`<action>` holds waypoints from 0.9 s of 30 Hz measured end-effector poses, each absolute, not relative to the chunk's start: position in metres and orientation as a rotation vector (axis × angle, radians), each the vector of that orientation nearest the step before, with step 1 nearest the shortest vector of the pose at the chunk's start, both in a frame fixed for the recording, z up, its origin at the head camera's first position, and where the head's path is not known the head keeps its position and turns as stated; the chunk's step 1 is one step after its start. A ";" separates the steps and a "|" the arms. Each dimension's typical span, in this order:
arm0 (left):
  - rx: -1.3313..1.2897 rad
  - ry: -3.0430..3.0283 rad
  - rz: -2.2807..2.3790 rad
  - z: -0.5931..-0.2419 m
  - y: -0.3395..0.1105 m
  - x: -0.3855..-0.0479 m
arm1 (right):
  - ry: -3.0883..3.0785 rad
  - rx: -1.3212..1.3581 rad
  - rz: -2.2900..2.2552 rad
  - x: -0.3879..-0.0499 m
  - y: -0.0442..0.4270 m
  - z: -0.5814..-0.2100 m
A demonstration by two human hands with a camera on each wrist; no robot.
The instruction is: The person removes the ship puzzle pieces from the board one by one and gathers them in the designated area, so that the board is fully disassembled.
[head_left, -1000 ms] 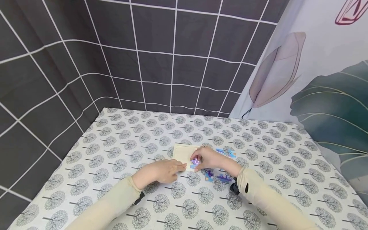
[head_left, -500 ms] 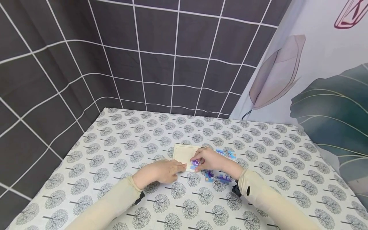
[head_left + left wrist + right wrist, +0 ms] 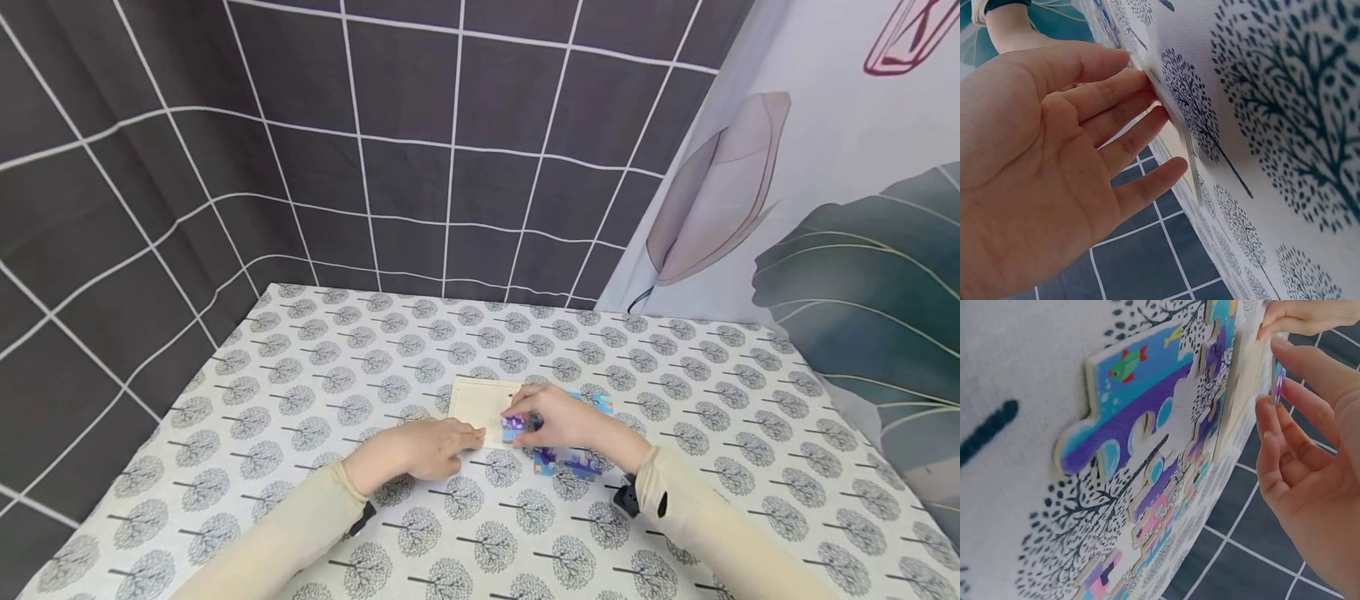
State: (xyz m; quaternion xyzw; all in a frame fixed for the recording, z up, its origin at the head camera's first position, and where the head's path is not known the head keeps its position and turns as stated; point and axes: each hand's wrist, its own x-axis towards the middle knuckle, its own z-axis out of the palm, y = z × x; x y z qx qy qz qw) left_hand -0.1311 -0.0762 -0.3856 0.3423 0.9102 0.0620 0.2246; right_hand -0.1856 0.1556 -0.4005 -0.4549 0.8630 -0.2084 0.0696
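Note:
A shallow, pale wooden puzzle tray (image 3: 474, 402) lies on the tablecloth. My right hand (image 3: 557, 417) pinches a purple and light-blue jigsaw piece (image 3: 512, 429) between thumb and fingertips over the tray's right part. In the right wrist view this piece (image 3: 1279, 384) stands edge-on, lifted off the tray. My left hand (image 3: 435, 447) touches the tray's near left edge with its fingertips; the left wrist view has its fingers extended along the tray rim (image 3: 1192, 169). Right of the tray lie loose jigsaw pieces (image 3: 579, 465), one with a green and red fish (image 3: 1132, 378). My right hand partly hides others.
Several more colourful pieces (image 3: 1154, 515) lie spread beside the tray, some under the right forearm in the head view. A tree-patterned cloth (image 3: 360, 500) covers the table. Behind it hangs a dark grid curtain (image 3: 405, 175), and a leaf-patterned curtain (image 3: 862, 250) on the right.
My right hand has shifted slightly to the right with the pinched piece, which now shows more of its purple and blue face. My left hand has kept its place on the tray edge.

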 end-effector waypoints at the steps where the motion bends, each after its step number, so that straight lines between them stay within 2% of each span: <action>1: 0.942 2.510 0.175 -0.385 -0.076 -0.131 | 2.603 -1.353 -0.632 -0.184 0.156 -0.400; 12: 0.959 2.499 0.190 -0.385 -0.076 -0.132 | 2.647 -1.294 -0.746 -0.164 0.175 -0.398; 27: 0.942 2.514 0.209 -0.386 -0.076 -0.130 | 2.606 -1.283 -0.842 -0.157 0.203 -0.405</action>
